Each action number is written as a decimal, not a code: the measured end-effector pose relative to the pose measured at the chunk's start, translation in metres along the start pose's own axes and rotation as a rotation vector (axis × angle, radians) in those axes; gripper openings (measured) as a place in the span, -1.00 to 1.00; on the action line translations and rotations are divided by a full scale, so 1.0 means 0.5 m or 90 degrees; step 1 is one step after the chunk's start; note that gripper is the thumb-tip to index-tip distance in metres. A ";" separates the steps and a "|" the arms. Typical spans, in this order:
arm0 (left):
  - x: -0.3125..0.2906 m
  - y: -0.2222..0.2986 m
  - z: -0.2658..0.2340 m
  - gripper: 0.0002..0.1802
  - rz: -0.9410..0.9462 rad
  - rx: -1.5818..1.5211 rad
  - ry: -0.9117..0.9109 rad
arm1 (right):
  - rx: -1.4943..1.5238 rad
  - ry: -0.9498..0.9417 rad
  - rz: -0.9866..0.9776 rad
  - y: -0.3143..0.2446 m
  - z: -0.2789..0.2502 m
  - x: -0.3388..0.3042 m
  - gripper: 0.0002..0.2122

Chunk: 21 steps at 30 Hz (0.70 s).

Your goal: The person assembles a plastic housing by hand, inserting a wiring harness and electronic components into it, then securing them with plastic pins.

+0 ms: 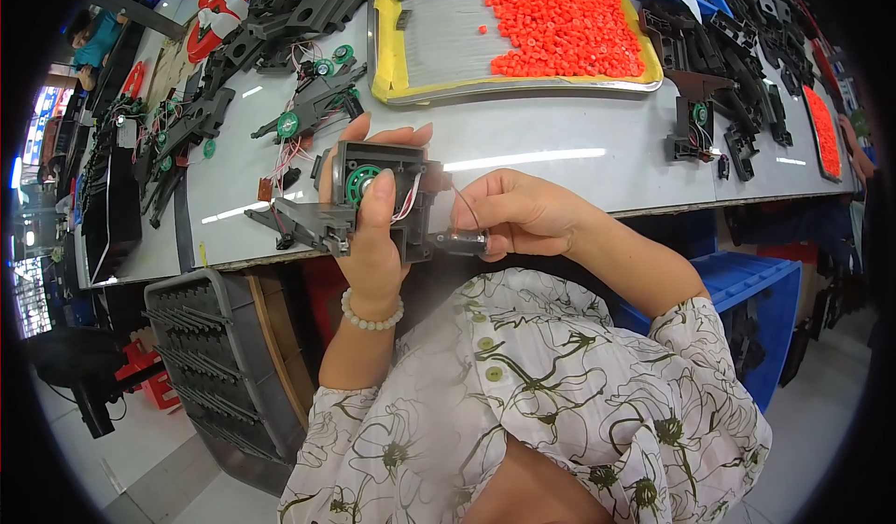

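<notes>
My left hand point(375, 230), with a beaded bracelet at its wrist, grips a dark grey plastic housing point(411, 230) above the near edge of the table. A green round part point(362, 185) sits inside the housing, next to my left thumb, and red and white wires run from it. On the right side of the housing my right hand point(523, 209) is closed, its thumb and fingers around a small black cylindrical part point(461, 242). A thin wire loops up from that part past my fingertips. My fingers partly cover its right end.
A yellow-edged metal tray point(523, 87) of small orange-red pieces lies across the table. Several dark plastic housings with green round parts and wires point(287, 125) lie to the left, others point(693, 118) to the right. A grey crate point(219, 365) and a blue bin point(761, 281) stand below the table.
</notes>
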<state>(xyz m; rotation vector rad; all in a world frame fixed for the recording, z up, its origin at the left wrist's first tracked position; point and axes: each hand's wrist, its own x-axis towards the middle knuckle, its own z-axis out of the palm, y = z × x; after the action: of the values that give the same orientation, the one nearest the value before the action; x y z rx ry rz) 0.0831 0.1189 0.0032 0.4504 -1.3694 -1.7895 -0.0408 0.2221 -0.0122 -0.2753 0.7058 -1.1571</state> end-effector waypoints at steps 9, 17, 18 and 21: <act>0.000 0.004 -0.004 -0.50 -0.011 -0.027 -0.053 | 0.104 -0.185 0.110 -0.001 -0.029 0.017 -0.76; 0.000 0.000 0.000 -0.49 0.043 -0.017 0.019 | 0.063 -0.042 -0.056 0.008 -0.012 0.018 -0.91; 0.000 -0.001 0.001 -0.49 0.043 -0.017 0.019 | 0.063 -0.042 -0.056 0.009 -0.010 0.020 -0.91; -0.002 -0.001 0.002 -0.50 0.056 0.000 0.008 | 0.035 -0.023 -0.079 0.008 -0.004 0.024 -0.90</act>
<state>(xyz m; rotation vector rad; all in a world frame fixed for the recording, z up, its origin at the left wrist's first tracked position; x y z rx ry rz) 0.0827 0.1202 0.0028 0.3951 -1.3610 -1.7127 -0.0365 0.2132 -0.0205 -0.2958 0.6305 -1.2841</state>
